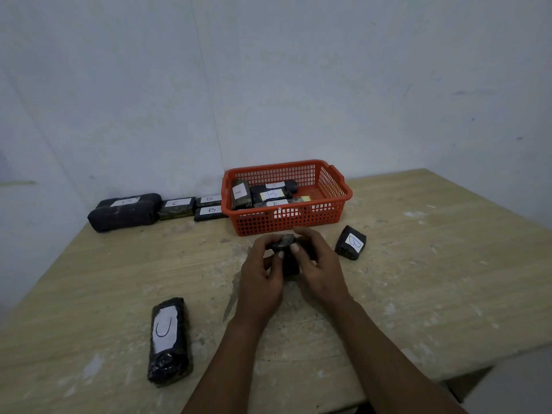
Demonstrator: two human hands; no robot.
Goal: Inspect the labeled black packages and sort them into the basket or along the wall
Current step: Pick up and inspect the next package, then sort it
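Both hands hold one small black package (pixel 286 246) upright over the middle of the table; its label is hidden. My left hand (pixel 263 273) grips its left side with curled fingers, and my right hand (pixel 318 264) grips the right side. A red plastic basket (pixel 334 186) stands behind the hands with several labeled black packages (pixel 270 194) inside. Along the wall to the left lies a row of black packages (pixel 176 207), the largest (pixel 125 212) at the far left. A long package marked C (pixel 169 339) lies near the front left. A small package marked B (pixel 351 242) sits to the right of my hands.
The wooden table (pixel 433 279) is scuffed with pale paint marks. Its right edge and front right corner drop off close by. A bluish wall rises behind the basket and along the left side.
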